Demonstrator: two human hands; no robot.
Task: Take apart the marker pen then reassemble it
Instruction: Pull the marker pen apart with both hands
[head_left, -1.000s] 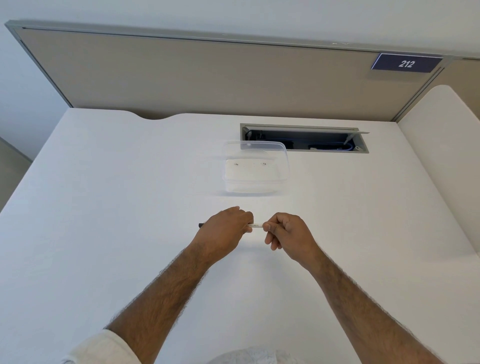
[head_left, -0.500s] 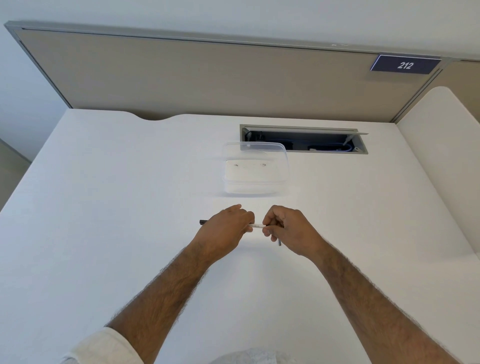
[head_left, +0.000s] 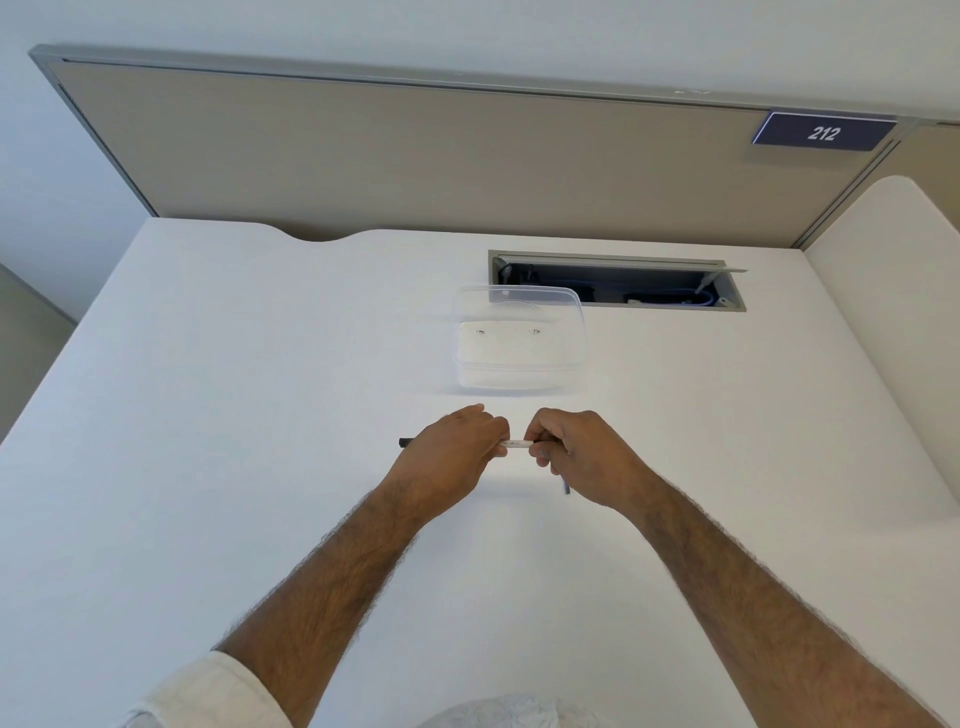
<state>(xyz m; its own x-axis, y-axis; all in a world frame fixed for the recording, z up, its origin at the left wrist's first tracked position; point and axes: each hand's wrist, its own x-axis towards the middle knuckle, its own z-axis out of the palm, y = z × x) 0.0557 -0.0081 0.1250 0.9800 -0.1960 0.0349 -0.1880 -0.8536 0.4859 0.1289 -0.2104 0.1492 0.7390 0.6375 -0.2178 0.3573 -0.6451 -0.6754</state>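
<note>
Head view: the left hand (head_left: 451, 453) and the right hand (head_left: 577, 452) are holding the marker pen (head_left: 517, 444) level, just above the middle of the tabletop (head_left: 249, 415). The left fingers are curling round the barrel, with a dark end poking out to the left. The right fingers are pinching the other end, and a thin grey stick (head_left: 566, 487) is hanging below that hand. A clear container (head_left: 519, 378) is sitting just beyond the hands, toward the far edge, beside an open cable hatch (head_left: 727, 306).
</note>
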